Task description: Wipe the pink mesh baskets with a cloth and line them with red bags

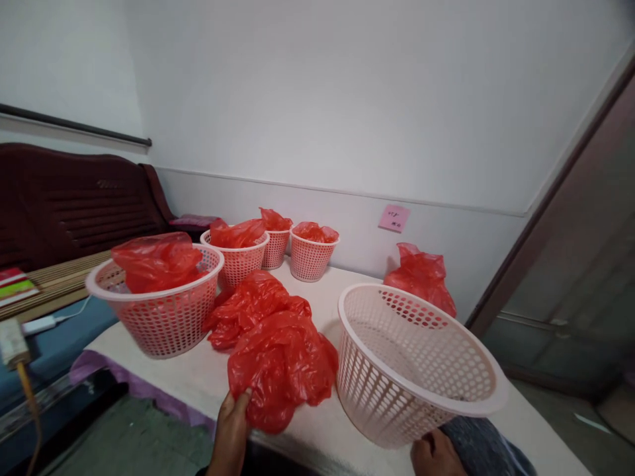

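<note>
Red plastic bags (282, 363) lie crumpled in a heap on the white table (198, 373). At the heap's front left edge is my left hand (231, 430), its thumb and fingers closed on the red plastic. An empty pale pink basket (397, 396) stands at the right, tilted a little. My right hand (436, 453) is beneath its front right side, with curled fingers; what it holds, if anything, is hidden. Another basket (166, 324) at the left has a red bag (159, 261) in it.
Smaller baskets (310, 258) with red bags stand along the back. Behind the large right basket sits a red bag (421, 274). A pink note (393, 218) is on the wall. Dark cloth (483, 446) lies at front right; a wooden bench (89, 205) is left.
</note>
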`<state>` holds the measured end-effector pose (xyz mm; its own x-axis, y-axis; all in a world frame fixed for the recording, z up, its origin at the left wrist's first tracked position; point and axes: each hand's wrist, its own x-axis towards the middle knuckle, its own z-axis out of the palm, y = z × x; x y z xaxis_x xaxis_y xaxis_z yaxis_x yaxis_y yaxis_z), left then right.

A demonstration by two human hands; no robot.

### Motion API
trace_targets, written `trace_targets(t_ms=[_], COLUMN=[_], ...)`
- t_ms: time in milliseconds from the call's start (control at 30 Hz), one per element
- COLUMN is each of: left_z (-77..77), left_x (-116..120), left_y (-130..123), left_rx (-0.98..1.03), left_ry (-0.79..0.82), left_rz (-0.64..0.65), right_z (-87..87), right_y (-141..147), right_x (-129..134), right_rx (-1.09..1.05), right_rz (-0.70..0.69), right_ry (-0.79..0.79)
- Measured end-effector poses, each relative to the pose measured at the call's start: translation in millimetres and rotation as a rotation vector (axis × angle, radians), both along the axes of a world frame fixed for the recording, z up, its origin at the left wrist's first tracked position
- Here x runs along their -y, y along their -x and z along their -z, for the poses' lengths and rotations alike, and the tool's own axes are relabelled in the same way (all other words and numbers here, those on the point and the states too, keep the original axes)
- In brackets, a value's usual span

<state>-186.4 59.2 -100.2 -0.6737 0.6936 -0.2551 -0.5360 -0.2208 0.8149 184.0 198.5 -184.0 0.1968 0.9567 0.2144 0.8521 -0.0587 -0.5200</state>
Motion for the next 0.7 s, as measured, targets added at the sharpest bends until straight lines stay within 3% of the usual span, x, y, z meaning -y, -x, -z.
trace_targets(t_ms=[133, 300, 567, 700], left_z=[-35.4, -62.0, -126.5, -137.5], left_x=[16.0, 35.7, 31.7, 37.1], left_y=[3.6, 6.6, -9.1, -31.1], left_rx=[0.074, 0.197, 0.287, 0.302], left_ry=[-0.069, -0.129, -0.317, -0.354], left_rz=[-0.032, -0.110, -0.126, -0.097], right_z=[-4.2, -8.9, -9.7, -6.6], right_y=[0.5, 0.8, -1.5, -2.3], right_x=[-1.0, 0.3, 10.7, 10.5], right_rx=[-0.140, -0.208, -0.278, -0.367], right_rz=[0.066, 0.061, -0.039, -0.032], right_ry=[0.017, -0.010, -0.076, -0.085])
